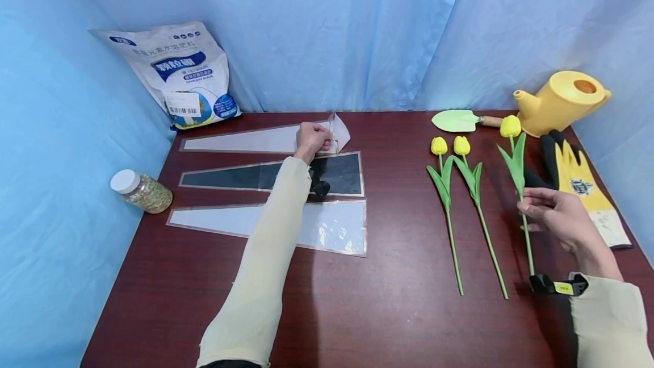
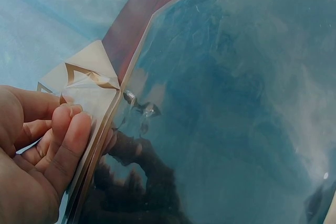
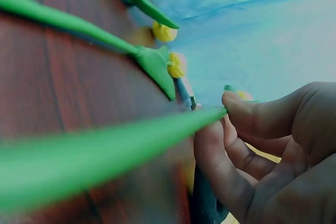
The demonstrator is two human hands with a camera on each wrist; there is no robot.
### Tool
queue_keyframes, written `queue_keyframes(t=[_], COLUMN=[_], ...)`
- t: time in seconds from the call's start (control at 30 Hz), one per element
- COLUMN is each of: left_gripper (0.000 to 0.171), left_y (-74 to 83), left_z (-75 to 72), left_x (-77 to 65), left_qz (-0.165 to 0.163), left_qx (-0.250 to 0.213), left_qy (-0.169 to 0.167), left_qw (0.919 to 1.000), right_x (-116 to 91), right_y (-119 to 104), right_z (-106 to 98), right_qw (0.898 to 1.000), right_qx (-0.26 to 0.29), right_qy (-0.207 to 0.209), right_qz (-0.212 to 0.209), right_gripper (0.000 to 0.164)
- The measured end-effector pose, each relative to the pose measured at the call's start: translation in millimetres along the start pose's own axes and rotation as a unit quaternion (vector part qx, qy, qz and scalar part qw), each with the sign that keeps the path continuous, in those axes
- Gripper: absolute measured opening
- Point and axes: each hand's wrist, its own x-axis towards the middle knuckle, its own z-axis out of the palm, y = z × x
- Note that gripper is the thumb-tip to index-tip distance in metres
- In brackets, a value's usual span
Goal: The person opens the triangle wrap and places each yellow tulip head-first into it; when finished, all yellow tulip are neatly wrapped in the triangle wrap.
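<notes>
My left hand (image 1: 313, 138) pinches a white tapered flower sleeve (image 1: 245, 139) near its wide right end, where a flap is lifted. The left wrist view shows its creased flap (image 2: 88, 62) beside the thumb and fingertips. Nearer me lie a black sleeve (image 1: 230, 177), partly under the left wrist, and another white sleeve (image 1: 214, 220), crossed by the forearm. My right hand (image 1: 564, 217) pinches the green stem of a yellow tulip (image 1: 517, 168) between thumb and fingers; that stem (image 3: 105, 156) runs blurred across the right wrist view. Two more tulips (image 1: 442, 180) (image 1: 473, 178) lie left of it.
A white fertilizer bag (image 1: 189, 81) leans at the back left, with a lidded jar of granules (image 1: 148, 193) in front. At the back right are a green trowel (image 1: 455, 121), a yellow watering can (image 1: 562, 101) and yellow-black gloves (image 1: 577, 180). Blue curtains (image 1: 327, 33) enclose the table.
</notes>
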Motion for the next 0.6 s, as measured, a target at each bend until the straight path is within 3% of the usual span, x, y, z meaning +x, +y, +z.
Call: queue_keyframes(t=[0.1, 0.23, 0.33, 0.6], left_gripper=[0.014, 0.014, 0.015, 0.015], left_y=[0.1, -0.3, -0.9, -1.0], left_z=[0.1, 0.1, 0.2, 0.8], left_x=[0.2, 0.6, 1.0, 1.3], left_qz=[0.002, 0.002, 0.003, 0.002], left_qx=[0.002, 0.004, 0.005, 0.007], left_qy=[-0.001, -0.001, -0.001, 0.000], left_qw=[1.0000, 1.0000, 1.0000, 1.0000], right_x=[0.5, 1.4, 2.8, 8.5], right_y=[-1.0, -2.3, -2.7, -3.8], right_z=[-0.8, -1.1, 0.0, 6.3], right_qw=[0.998, 0.985, 0.970, 0.930], right_qx=[0.066, 0.167, 0.234, 0.350], right_qy=[-0.013, -0.039, -0.059, -0.103], right_qz=[-0.002, -0.002, -0.010, -0.049], right_gripper=[0.030, 0.032, 0.032, 0.033])
